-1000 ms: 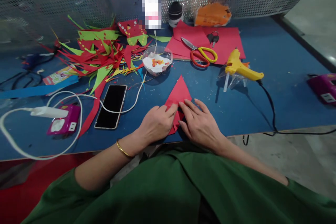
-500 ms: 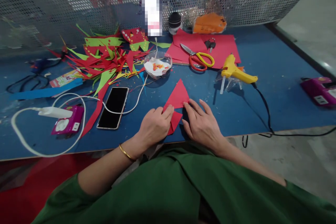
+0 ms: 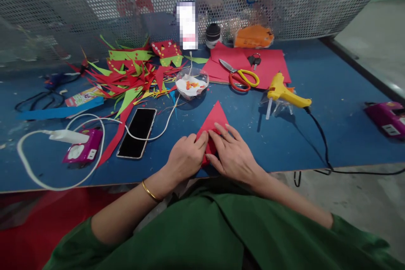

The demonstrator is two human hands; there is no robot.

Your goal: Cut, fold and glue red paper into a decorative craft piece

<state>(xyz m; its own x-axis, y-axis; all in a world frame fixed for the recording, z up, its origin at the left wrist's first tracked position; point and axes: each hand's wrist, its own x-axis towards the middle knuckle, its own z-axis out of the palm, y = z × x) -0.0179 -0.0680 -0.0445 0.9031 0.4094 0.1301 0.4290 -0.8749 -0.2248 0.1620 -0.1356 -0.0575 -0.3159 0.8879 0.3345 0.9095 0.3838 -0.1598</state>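
Note:
A piece of red paper (image 3: 217,114), folded to a point at its far end, lies on the blue table near its front edge. My left hand (image 3: 186,155) has its fingers curled together, gripping the paper's left edge. Over the right part of the paper rests my right hand (image 3: 234,152), its fingers stretched out and apart, their tips pressing close to the left hand's. Much of the near half of the paper is hidden under the hands.
Scissors (image 3: 239,78) and keys (image 3: 255,60) lie on red sheets (image 3: 274,64). To the right is a yellow glue gun (image 3: 286,94) with its cord. Leftward are a phone (image 3: 137,133), a white cable, colored paper scraps (image 3: 126,76) and a clear bowl (image 3: 192,83).
My right hand has moved left onto the paper, beside my left hand. The near flap, seen lying out to the right before, is now folded in under the fingers. The view has tilted slightly.

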